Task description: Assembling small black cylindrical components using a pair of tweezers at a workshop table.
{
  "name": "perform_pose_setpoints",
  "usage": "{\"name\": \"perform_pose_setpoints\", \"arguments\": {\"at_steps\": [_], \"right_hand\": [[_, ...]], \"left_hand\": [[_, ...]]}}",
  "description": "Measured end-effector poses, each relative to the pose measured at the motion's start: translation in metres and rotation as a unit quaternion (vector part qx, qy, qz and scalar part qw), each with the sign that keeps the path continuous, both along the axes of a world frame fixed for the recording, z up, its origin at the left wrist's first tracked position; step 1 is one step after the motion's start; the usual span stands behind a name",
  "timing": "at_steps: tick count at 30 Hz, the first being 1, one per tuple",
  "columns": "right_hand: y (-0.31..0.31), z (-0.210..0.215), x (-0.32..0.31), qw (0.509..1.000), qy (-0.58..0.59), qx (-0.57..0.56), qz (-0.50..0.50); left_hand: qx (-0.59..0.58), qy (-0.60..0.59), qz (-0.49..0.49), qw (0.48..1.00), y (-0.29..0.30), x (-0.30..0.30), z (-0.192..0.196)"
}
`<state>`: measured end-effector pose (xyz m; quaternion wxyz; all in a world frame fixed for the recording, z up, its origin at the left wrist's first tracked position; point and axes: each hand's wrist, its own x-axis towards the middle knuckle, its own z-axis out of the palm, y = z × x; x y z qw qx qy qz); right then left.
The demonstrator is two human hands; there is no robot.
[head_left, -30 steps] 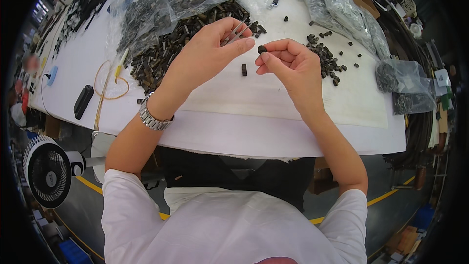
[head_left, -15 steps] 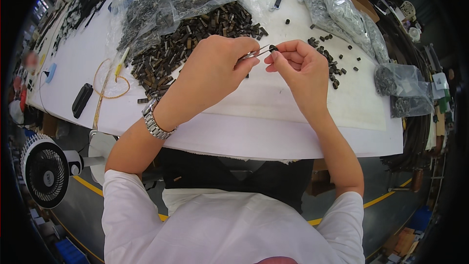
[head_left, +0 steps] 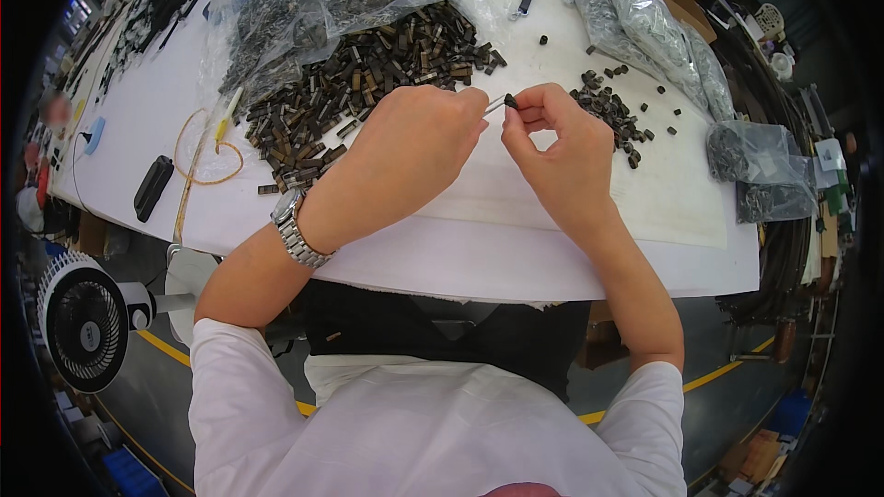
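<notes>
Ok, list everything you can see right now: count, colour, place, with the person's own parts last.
white table: one, across the middle
brown sleeve pieces: large heap, dark brown, upper left of centre
small black caps: loose cluster, beside the right hand
clear plastic bags: several, along the far edge and right
black oblong device: one, left table edge
yellow cable: one, left
fan: one, white, lower left floor
metal pin: one, silver, between both hands
black cap: one, on the pin tip
wristwatch: one, silver, left wrist
left hand: holds pin
right hand: fingers at the cap

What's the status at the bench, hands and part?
Left hand pinching a thin metal pin. Right hand pinching a small black cap at the pin's tip. Both raised over the white table; nothing between them.
</notes>
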<state>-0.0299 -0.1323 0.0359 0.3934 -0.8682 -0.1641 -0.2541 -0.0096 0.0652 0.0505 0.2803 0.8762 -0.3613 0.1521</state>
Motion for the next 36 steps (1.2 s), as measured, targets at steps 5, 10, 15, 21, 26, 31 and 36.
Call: {"name": "perform_pose_setpoints", "arguments": {"at_steps": [5, 10, 15, 21, 26, 31, 36], "right_hand": [[-0.0001, -0.0033, 0.0008, 0.998, -0.036, -0.044, 0.011], [0.0005, -0.0045, 0.0016, 0.997, -0.052, -0.054, 0.022], [0.0001, -0.0047, 0.004, 0.996, -0.015, 0.062, 0.067], [0.0022, -0.0032, 0.0011, 0.996, -0.045, 0.063, 0.047], [0.0002, -0.0055, 0.0022, 0.996, -0.08, 0.028, 0.041], [0.0002, -0.0075, 0.0007, 0.995, -0.091, 0.021, 0.046], [0.0023, -0.008, -0.0014, 0.996, -0.071, 0.02, 0.05]], "left_hand": [[0.008, 0.003, 0.009, 1.0, -0.0021, -0.0004, -0.0066], [-0.003, 0.004, 0.006, 1.0, -0.003, -0.0015, -0.0073], [-0.031, -0.018, -0.006, 0.999, -0.003, -0.0019, -0.0056], [-0.024, -0.035, -0.011, 0.999, -0.0016, -0.0032, -0.0042], [-0.027, -0.063, 0.008, 0.998, -0.0024, -0.0004, -0.0083], [-0.026, -0.068, 0.023, 0.997, -0.0031, -0.0031, -0.0069], [-0.006, -0.109, 0.023, 0.994, -0.0011, -0.0021, -0.0052]]}}
